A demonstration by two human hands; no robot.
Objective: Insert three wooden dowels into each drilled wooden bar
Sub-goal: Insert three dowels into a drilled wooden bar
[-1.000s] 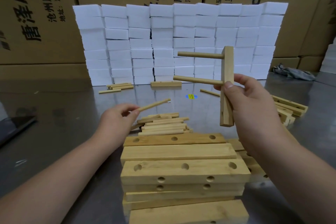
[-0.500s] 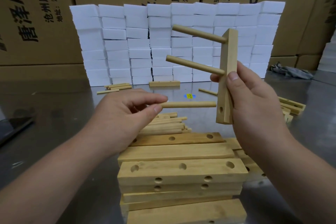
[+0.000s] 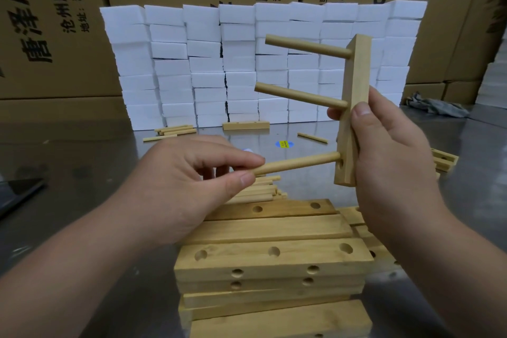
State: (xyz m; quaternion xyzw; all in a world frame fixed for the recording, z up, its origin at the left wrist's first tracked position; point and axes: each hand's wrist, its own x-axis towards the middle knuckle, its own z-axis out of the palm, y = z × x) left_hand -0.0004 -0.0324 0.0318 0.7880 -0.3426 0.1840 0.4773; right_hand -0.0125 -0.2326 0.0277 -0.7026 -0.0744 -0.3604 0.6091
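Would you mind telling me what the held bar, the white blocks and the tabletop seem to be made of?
Held bar: pale unfinished wood, grain visible.
White blocks: probably foam, matte, soft edges.
Tabletop: likely brushed metal, showing blurred reflections.

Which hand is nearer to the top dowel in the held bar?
Right. The right hand grips the upright bar just below the top dowel; the left hand is lower, pinching the bottom dowel at its free end.
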